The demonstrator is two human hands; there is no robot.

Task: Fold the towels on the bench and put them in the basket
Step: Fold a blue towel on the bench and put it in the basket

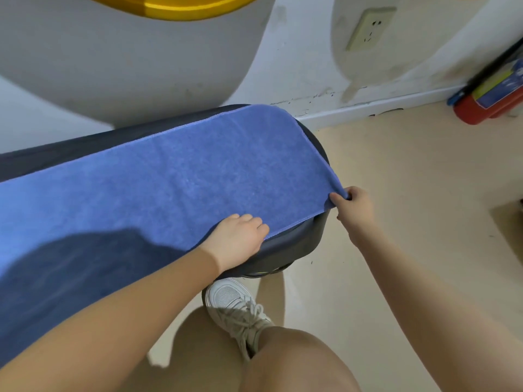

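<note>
A blue towel (175, 179) lies spread flat along the dark padded bench (294, 244), covering most of its top and running off the left edge of view. My left hand (237, 239) rests on the towel's near edge, its fingers bent over the cloth. My right hand (352, 206) pinches the towel's near right corner just past the rounded end of the bench. No basket is in view.
A white wall with a power socket (368, 28) and a baseboard stands behind the bench. A red fire extinguisher (486, 100) lies on the beige floor at the far right. My leg and white sneaker (237, 309) are below the bench end.
</note>
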